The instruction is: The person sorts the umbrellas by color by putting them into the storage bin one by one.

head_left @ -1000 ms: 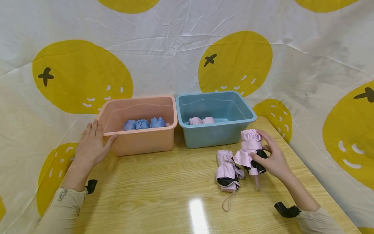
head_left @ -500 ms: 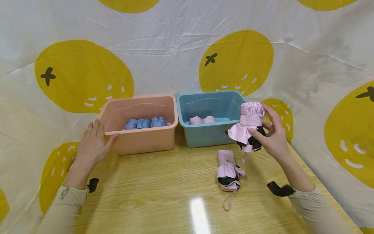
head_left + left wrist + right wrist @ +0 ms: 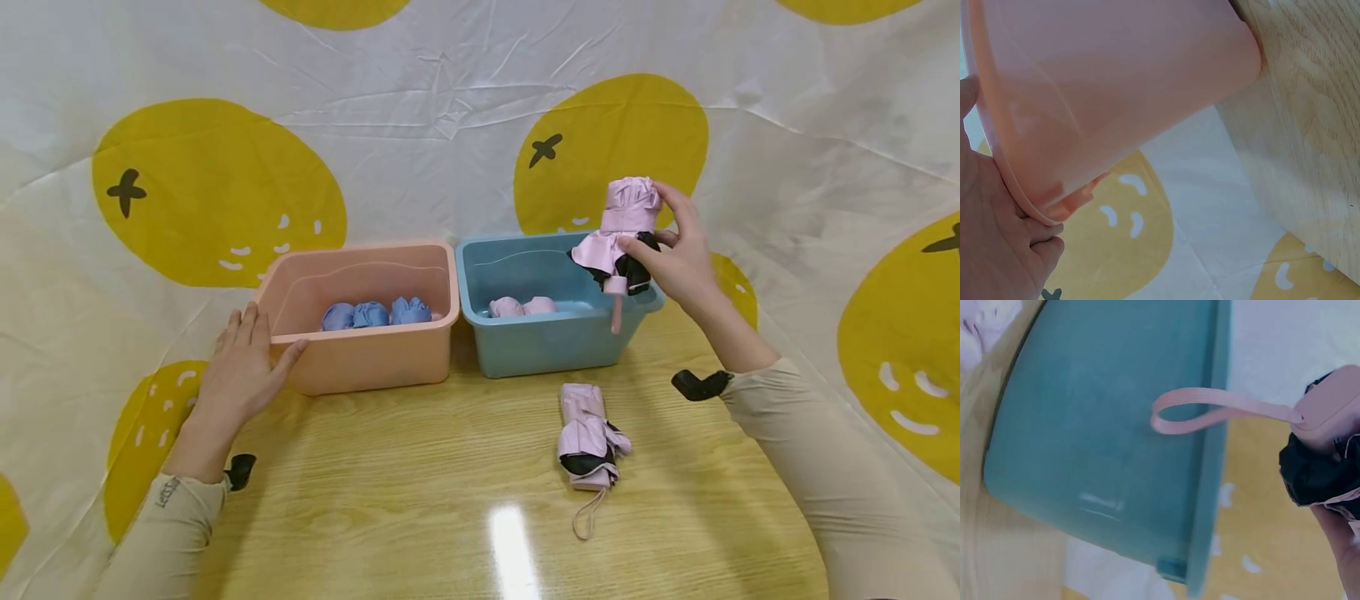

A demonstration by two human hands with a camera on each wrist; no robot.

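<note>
My right hand (image 3: 675,254) grips a folded pink umbrella (image 3: 628,208) with a black underside, raised over the right part of the blue bin (image 3: 551,342). Its handle and wrist strap (image 3: 1222,406) hang downward, and in the right wrist view the strap overlaps the bin's outer wall. My left hand (image 3: 238,362) rests on the front left corner of the peach bin (image 3: 375,358), fingers spread along the rim and thumb at the front edge. A second folded pink umbrella (image 3: 583,433) lies on the table in front of the blue bin, strap toward me.
Several rolled blue bundles (image 3: 371,315) sit inside the peach bin. Two pink bundles (image 3: 522,307) lie in the blue bin. Both bins stand side by side on the wooden table (image 3: 390,467), against a white cloth (image 3: 390,150) printed with yellow fruit.
My right hand has lifted the pink umbrella from beside the other one, up and away from me to above the blue bin. The left hand stays on the peach bin.
</note>
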